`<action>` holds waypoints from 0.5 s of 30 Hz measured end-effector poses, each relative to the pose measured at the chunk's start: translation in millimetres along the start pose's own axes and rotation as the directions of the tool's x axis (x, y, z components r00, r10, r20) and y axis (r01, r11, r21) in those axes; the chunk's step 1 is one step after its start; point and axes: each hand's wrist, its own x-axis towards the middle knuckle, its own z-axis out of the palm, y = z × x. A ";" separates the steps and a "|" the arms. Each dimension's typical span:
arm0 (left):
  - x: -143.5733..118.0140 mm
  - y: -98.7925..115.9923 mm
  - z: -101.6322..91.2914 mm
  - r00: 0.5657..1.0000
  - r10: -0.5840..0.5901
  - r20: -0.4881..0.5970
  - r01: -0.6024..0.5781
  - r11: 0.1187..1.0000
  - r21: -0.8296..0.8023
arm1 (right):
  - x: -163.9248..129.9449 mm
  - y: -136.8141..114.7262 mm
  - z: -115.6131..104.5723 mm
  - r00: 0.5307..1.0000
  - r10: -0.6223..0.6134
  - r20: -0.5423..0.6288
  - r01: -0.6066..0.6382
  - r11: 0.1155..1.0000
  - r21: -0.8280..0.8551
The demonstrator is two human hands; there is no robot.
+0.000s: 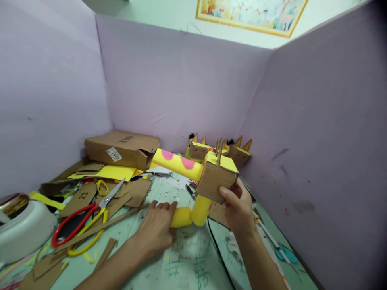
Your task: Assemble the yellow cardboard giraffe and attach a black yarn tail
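A cardboard giraffe model is held above the table: a brown box body with a yellow top (217, 176), a long yellow neck with pink spots (178, 163) reaching left, and yellow tube legs (199, 211). My right hand (238, 207) grips the box body from the right side. My left hand (157, 227) is closed around one short yellow tube leg (180, 217) lying low by the table.
Red and yellow scissors (87, 219) lie among cardboard scraps (133, 193) at left. A brown carton (121, 149) stands at the back, a white round container (21, 227) at far left. Small yellow-and-cardboard heads (236, 153) sit in the corner. Purple partition walls enclose the table.
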 end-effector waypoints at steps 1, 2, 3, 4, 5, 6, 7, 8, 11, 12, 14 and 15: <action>-0.3 -6.5 -3.1 0.998 -0.034 -0.046 0.033 0.999 -0.037 | 0.1 0.0 1.7 1.000 0.009 0.003 -0.009 1.000 0.006; -0.9 -14.0 -6.0 0.991 -0.086 -0.100 0.076 0.992 -0.105 | 0.2 -0.4 3.4 1.000 0.015 0.007 -0.015 1.000 0.011; -1.6 -21.8 -8.2 0.976 -0.155 -0.150 0.123 0.971 -0.207 | 0.2 -1.0 4.9 1.000 0.016 0.012 -0.016 1.000 0.013; -2.0 -29.1 -9.6 0.957 -0.229 -0.181 0.156 0.925 -0.348 | 0.0 -1.8 6.2 1.000 0.013 0.018 -0.013 1.000 0.015; -2.0 -35.3 -10.0 0.938 -0.298 -0.178 0.165 0.833 -0.528 | -0.4 -2.6 7.3 1.000 0.008 0.029 -0.009 1.000 0.015; -1.6 -39.9 -9.5 0.927 -0.346 -0.147 0.147 0.693 -0.706 | -1.0 -3.4 8.0 0.999 0.001 0.039 -0.002 1.000 0.016; -0.7 -42.8 -8.2 0.927 -0.361 -0.105 0.110 0.528 -0.842 | -1.7 -4.1 8.4 0.999 -0.006 0.045 0.005 1.000 0.017; 0.4 -43.9 -6.4 0.933 -0.352 -0.074 0.068 0.375 -0.925 | -2.7 -4.3 8.3 0.999 -0.011 0.049 0.010 1.000 0.019; 4.2 -41.1 0.0 0.920 -0.393 -0.003 0.035 0.090 -0.995 | -6.0 -1.9 5.2 0.999 0.022 0.035 -0.023 0.999 0.047; 5.3 -39.9 1.7 0.904 -0.427 0.010 0.035 0.052 -0.998 | -6.9 0.2 3.3 0.998 0.058 0.027 -0.060 0.996 0.068; 7.3 -40.0 4.1 0.877 -0.480 0.015 0.008 -0.017 -1.000 | -8.2 5.7 -1.2 0.987 0.161 0.016 -0.162 0.980 0.119; 8.2 -41.6 4.8 0.868 -0.496 -0.002 -0.017 -0.026 -1.000 | -8.5 8.8 -3.6 0.977 0.215 0.010 -0.214 0.966 0.147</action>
